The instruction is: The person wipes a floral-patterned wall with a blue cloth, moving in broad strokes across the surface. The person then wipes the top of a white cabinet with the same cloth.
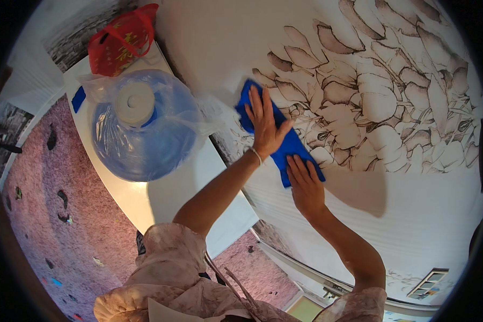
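Observation:
A blue cloth (pixel 292 147) lies spread against a pale wall (pixel 225 44) that bears a brown floral drawing. My left hand (pixel 265 122) rests with its fingers spread over the upper part of the cloth, and a light bracelet circles that wrist. Lower on the cloth, my right hand (pixel 306 183) presses near its bottom end, fingers extended. Both palms face the wall, and the cloth lies flat beneath them. The floral drawing (pixel 346 104) spreads out to the right of the cloth.
A white tabletop (pixel 185 197) stands along the wall, at the left. On it are a large blue water bottle (pixel 165 141) in clear plastic, a red bag (pixel 116 52) and a small blue piece (pixel 79 99). Scraps lie on the pinkish floor (pixel 84 209).

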Tool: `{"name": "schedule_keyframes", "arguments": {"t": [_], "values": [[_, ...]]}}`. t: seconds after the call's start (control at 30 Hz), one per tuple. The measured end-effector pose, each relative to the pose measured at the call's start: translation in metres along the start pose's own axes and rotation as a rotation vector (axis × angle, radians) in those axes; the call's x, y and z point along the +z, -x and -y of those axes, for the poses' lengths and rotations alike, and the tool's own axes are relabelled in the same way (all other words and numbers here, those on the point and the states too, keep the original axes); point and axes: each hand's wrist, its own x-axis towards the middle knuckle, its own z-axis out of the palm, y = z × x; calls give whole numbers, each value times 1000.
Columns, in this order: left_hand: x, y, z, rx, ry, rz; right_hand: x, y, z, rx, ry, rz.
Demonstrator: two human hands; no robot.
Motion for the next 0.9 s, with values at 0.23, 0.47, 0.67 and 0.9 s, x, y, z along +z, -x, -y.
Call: {"name": "schedule_keyframes", "arguments": {"t": [0.23,0.47,0.67,0.9], "values": [[-11,-41,91,-90,9,-202,38,-90,35,-1,21,-94],[17,49,154,-782,342,-435,87,-57,62,-66,86,49],[52,118,61,-820,265,-197,80,47,53,-35,71,84],[30,58,19,-258,108,-181,82,52,55,51,0,90]]}}
